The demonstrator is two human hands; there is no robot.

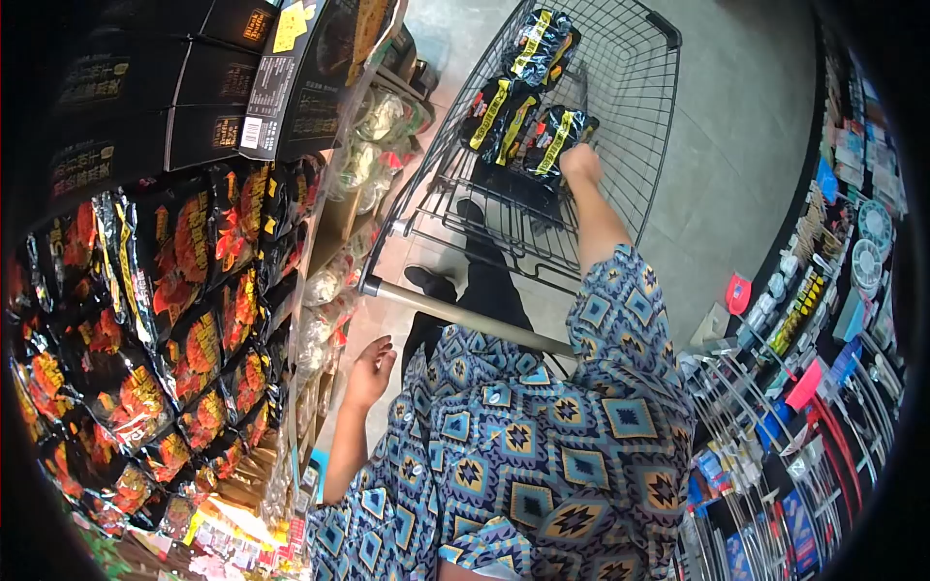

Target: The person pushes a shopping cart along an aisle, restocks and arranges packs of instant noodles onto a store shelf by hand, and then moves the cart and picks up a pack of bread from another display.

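My right hand (581,167) reaches into a wire shopping cart (630,116). Its fingers are closed at the edge of a black snack bag (559,136) with a yellow strip; the fingertips are partly hidden. Beside that bag lie more of the same kind, one black bag (499,111) to the left and another bag (539,48) farther forward. My left hand (368,373) hangs in the air with loosely bent fingers and holds nothing. It is near the left shelf and below the left end of the cart's handle (465,315).
On the left, a shelf display holds black bags with red and orange print (194,339), with black boxes (213,77) above. Clear-wrapped goods (373,136) line its edge. Racks of small household items (804,320) stand on the right. Grey floor tiles (746,126) lie beyond the cart.
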